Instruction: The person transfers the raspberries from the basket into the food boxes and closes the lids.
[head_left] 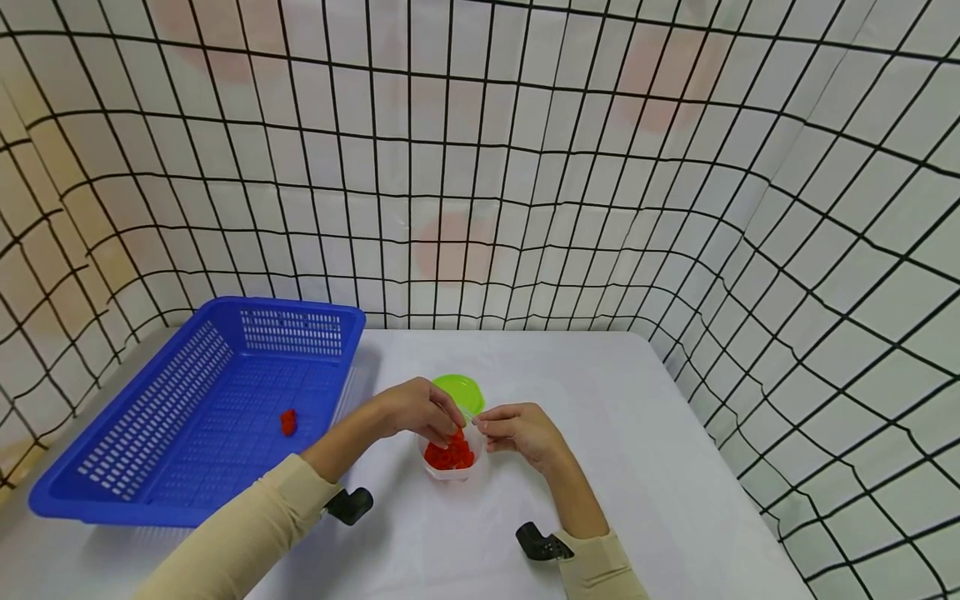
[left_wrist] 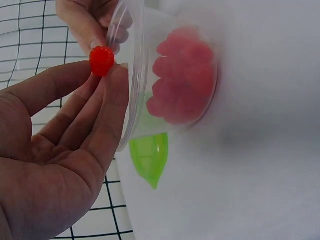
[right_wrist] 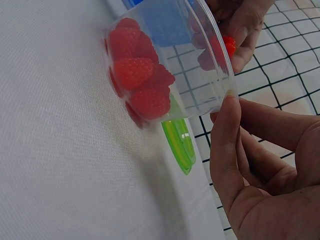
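A clear plastic tub (right_wrist: pixel 195 95) stands on the white table, with several red raspberries (right_wrist: pixel 134 72) piled at its bottom. My left hand (head_left: pixel 424 410) is over the tub's mouth. In the left wrist view its thumb and fingers pinch a single raspberry (left_wrist: pixel 101 61) beside the rim. My right hand (head_left: pixel 525 432) pinches the tub's rim from the right side, as the right wrist view shows. A bright green lid (head_left: pixel 460 392) lies on the table just behind the tub.
On the left stands a large blue plastic basket (head_left: pixel 197 512) with slotted walls. Red raspberries (head_left: pixel 288 422) lie on its floor. Black wire grid (head_left: pixel 408 167) encloses the table (head_left: pixel 645 500) at the back and both sides. Black wrist cameras (head_left: pixel 349 506) sit at both cuffs.
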